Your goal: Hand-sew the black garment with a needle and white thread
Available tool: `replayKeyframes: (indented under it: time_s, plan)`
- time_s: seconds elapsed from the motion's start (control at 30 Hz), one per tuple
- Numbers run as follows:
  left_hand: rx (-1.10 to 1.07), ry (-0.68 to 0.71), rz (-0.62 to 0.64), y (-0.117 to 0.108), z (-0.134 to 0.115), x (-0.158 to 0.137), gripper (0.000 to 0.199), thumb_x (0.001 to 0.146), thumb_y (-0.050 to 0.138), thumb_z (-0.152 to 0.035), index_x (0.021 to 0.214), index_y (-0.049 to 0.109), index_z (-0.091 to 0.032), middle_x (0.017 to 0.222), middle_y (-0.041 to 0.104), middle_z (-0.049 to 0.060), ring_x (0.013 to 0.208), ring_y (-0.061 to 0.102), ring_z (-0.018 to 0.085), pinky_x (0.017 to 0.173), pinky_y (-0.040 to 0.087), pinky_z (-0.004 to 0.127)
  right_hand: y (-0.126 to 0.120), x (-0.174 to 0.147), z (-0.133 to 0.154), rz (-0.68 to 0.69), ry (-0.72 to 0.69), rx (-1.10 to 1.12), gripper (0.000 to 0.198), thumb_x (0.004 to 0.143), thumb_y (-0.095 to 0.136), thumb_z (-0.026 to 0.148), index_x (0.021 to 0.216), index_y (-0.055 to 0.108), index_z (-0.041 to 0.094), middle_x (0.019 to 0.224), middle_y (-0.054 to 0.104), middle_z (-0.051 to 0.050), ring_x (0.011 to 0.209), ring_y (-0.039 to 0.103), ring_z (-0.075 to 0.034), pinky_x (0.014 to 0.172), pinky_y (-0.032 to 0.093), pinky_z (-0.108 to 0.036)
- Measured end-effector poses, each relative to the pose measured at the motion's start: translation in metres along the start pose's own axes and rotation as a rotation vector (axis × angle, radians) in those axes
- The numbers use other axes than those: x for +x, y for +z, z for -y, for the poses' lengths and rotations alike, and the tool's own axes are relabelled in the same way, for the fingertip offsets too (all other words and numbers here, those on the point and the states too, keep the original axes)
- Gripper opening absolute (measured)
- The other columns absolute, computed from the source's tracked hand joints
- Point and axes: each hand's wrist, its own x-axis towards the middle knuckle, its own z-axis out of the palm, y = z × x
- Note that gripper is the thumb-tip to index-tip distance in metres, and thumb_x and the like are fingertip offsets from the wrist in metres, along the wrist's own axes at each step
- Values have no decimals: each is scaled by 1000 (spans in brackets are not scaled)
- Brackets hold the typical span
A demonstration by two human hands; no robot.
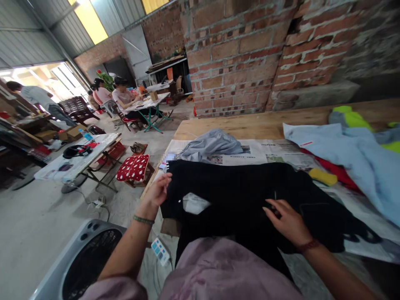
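A black garment (237,179) lies spread across the near side of the table, its right end tapering to a sleeve or leg. My left hand (159,189) is at its left edge, fingers closed on the cloth near a row of small white marks. My right hand (286,216) is over the right half of the garment, thumb and fingers pinched on a thin pointed tool (275,194); its exact kind is too small and dark to tell. Between the hands, a crumpled whitish piece (195,203) rests on the black cloth.
Grey cloth (215,143) is bunched behind the garment on newspaper (265,152). Light-blue garments (346,150) and a yellow piece (323,177) lie right. A fan (93,258) and power strip (161,251) are below left. Several people sit or stand farther back.
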Motion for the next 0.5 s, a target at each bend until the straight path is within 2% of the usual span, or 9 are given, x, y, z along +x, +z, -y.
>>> replayKeyframes:
  time_s: [0.17, 0.3, 0.37, 0.43, 0.5]
  plan:
    - [-127, 195, 101, 62, -85, -10, 18, 69, 55, -2, 83, 58, -13, 57, 58, -2, 48, 56, 7, 46, 48, 15, -6, 14, 16, -56, -58, -23, 45, 81, 46, 53, 105, 56, 17, 84, 57, -7, 70, 56, -15, 65, 49, -27]
    - [-157, 361, 158, 109, -134, -10, 20, 76, 45, 2, 88, 55, -11, 59, 56, -2, 48, 55, 5, 50, 50, 13, -3, 39, 20, -167, -30, -131, 54, 79, 47, 56, 109, 53, 12, 90, 56, -12, 83, 55, -21, 74, 47, -32]
    - [-175, 464, 143, 131, -153, -9, 23, 78, 42, 3, 95, 53, -9, 70, 58, 0, 61, 61, 6, 63, 54, 17, -2, 56, 20, -175, -1, -182, 57, 77, 49, 57, 109, 52, 10, 91, 55, -13, 86, 53, -22, 76, 46, -32]
    - [-187, 574, 155, 151, -171, -12, 25, 82, 40, 1, 103, 50, -8, 89, 59, 4, 85, 63, 11, 78, 53, 24, -1, 73, 21, -154, 35, -219, 55, 74, 52, 55, 107, 53, 10, 90, 55, -12, 85, 52, -22, 76, 45, -32]
    - [-194, 688, 182, 169, -188, -24, 25, 87, 34, -4, 108, 47, -7, 102, 55, 5, 102, 58, 17, 86, 50, 33, -1, 87, 20, -136, 81, -235, 42, 77, 52, 47, 100, 56, 12, 87, 55, -11, 82, 52, -21, 73, 44, -31]
